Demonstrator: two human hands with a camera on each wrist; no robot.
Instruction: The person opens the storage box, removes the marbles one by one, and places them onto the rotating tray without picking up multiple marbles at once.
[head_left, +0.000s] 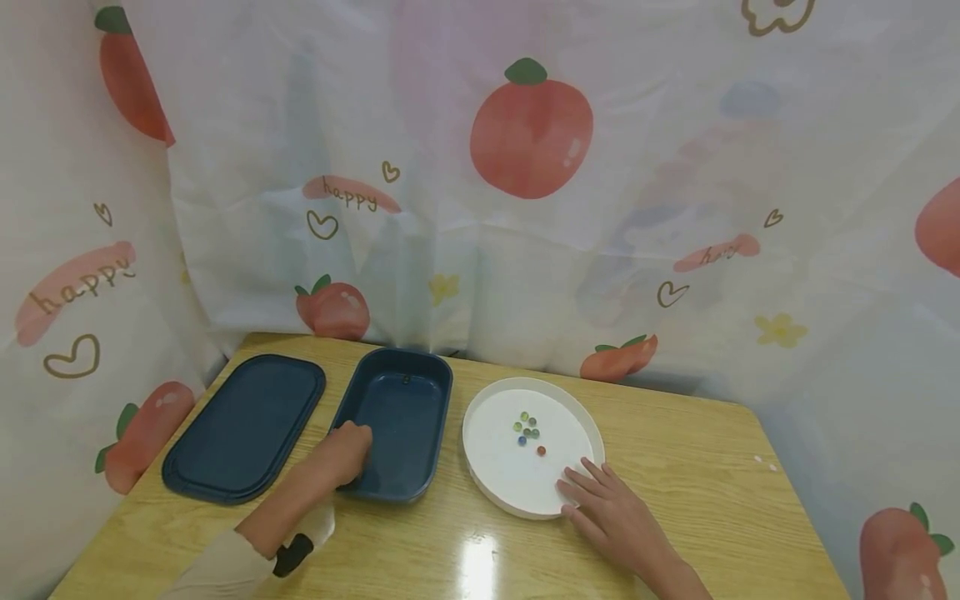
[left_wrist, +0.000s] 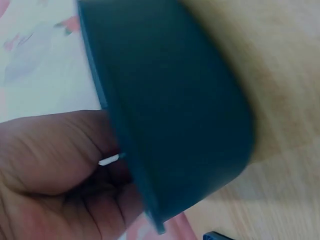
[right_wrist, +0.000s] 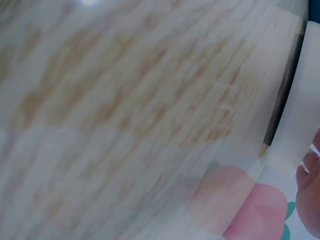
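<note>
My left hand (head_left: 348, 454) reaches over the left wall of a deep dark-blue rectangular box (head_left: 441, 417), its fingers bent down inside. In the left wrist view the thumb (left_wrist: 55, 150) and fingers pass behind the box rim, which hides their tips; I cannot tell whether they hold anything. A tiny dark object (head_left: 407, 379) lies at the box's far end. My right hand (head_left: 618, 521) rests at the near right rim of a round white tray (head_left: 491, 492), its fingers spread and reaching over the rim. Several glass marbles, including a blue marble (head_left: 522, 441) and a reddish marble (head_left: 542, 451), lie on the tray.
A dark-blue lid (head_left: 243, 429) lies flat on the wooden table (head_left: 675, 442), left of the box. A white fruit-patterned curtain (head_left: 450, 250) hangs right behind the table's back edge and along both sides. My left wrist wears a black band (head_left: 292, 554).
</note>
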